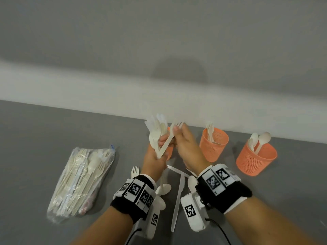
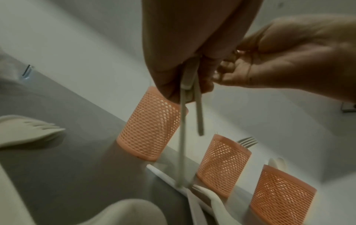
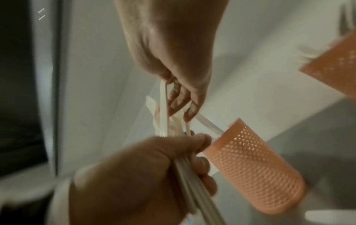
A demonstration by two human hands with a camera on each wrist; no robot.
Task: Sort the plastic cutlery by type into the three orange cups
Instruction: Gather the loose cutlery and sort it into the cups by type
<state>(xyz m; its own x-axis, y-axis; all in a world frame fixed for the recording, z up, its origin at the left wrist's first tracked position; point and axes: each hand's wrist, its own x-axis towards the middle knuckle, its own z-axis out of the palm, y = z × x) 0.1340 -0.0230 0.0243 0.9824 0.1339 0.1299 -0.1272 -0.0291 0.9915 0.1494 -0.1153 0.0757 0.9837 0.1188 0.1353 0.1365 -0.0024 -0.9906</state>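
Note:
My left hand (image 1: 155, 156) grips a bundle of white plastic cutlery (image 1: 157, 131) upright, and the handles (image 2: 182, 137) hang below the fist. My right hand (image 1: 184, 145) pinches one fork (image 1: 172, 134) from that bundle, tines up. Three orange mesh cups stand along the wall. The left cup (image 1: 170, 151) is mostly hidden behind my hands. Forks stand in the middle cup (image 1: 213, 147), spoons in the right cup (image 1: 256, 159). In the right wrist view my fingers (image 3: 183, 105) hold the fork (image 3: 163, 103) just above the left hand (image 3: 144, 175), beside the left cup (image 3: 256, 167).
A clear bag of more cutlery (image 1: 81, 181) lies at the left. Loose pieces lie on the grey table under my wrists: a fork (image 1: 134, 171), a knife (image 1: 178, 200), two spoons (image 1: 164, 188). A white wall base (image 1: 70, 96) runs behind the cups.

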